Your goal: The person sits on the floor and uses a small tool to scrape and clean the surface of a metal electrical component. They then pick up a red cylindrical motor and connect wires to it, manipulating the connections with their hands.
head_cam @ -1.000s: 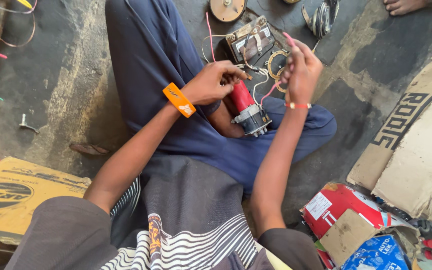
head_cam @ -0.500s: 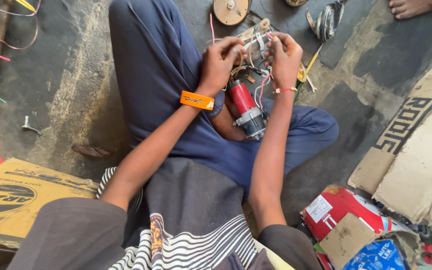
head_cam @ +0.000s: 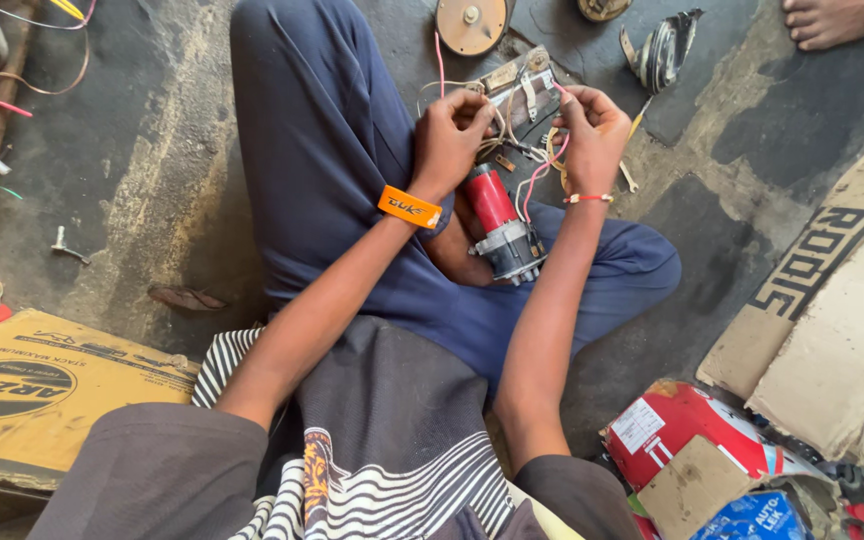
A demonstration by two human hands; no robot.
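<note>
I sit cross-legged on a stained concrete floor. My left hand [head_cam: 449, 140], with an orange wristband, and my right hand [head_cam: 592, 130], with a thin bead bracelet, both grip a small dark switch assembly [head_cam: 522, 92] with metal strips and pink, white and yellow wires hanging from it. Below my hands, a red and grey motor [head_cam: 500, 225] rests on my lap against my blue trousers, joined to the assembly by the wires.
A round brass-coloured disc [head_cam: 470, 22] and a curved metal part [head_cam: 660, 52] lie on the floor ahead. Another person's bare foot [head_cam: 832, 20] shows at top right. Cardboard [head_cam: 832, 300] and red packaging [head_cam: 692, 440] lie to the right, a yellow box [head_cam: 42, 390] to the left, loose wires [head_cam: 12, 60] far left.
Both hands have closed in around the switch assembly and lifted it a little above the motor. The view has shifted slightly; the motor stays on my lap.
</note>
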